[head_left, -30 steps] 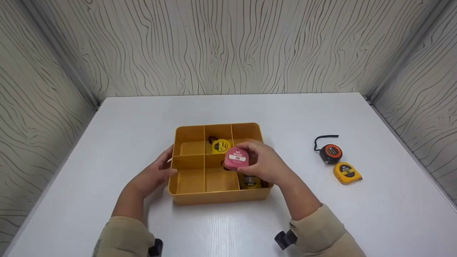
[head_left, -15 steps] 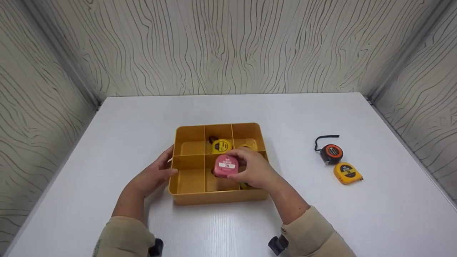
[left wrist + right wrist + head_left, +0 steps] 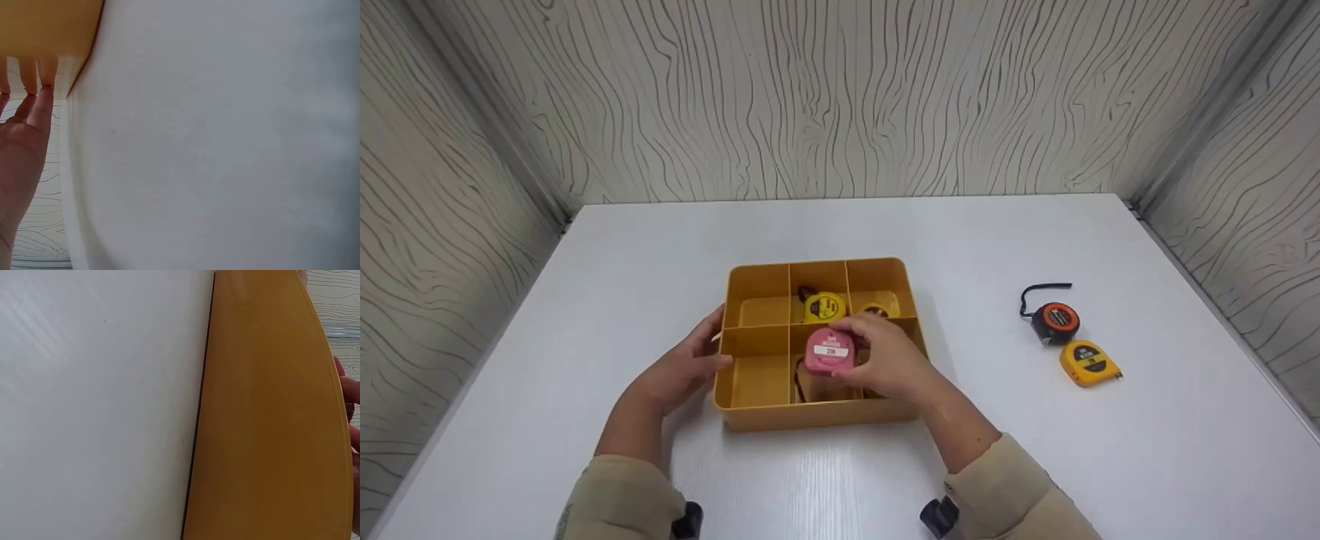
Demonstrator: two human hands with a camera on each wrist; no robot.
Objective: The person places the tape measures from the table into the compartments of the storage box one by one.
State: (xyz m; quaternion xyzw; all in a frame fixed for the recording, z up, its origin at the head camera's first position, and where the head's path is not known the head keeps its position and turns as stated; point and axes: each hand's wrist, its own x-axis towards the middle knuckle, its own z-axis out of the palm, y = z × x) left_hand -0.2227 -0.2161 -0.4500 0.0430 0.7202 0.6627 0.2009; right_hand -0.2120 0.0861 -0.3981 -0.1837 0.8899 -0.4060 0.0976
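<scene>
My right hand pinches a pink tape measure between thumb and fingers, over the front middle compartment of an orange-yellow divided box. Its dark wrist strap hangs down into that compartment. At the box's left side, my left hand touches the wall, thumb at the rim. In the left wrist view its fingertips meet the outer wall. A yellow tape measure sits in the back middle compartment, another in the back right, partly covered. My right hand mostly hides the front right compartment.
On the white table, to the right of the box, lie a black and orange tape measure with a black strap and a yellow-orange tape measure beside it. Wood-patterned panels stand at the back and sides.
My right hand has moved the pink tape measure left and slightly nearer, from the divider to over the front middle compartment. Its strap now hangs down. My left hand stays put.
</scene>
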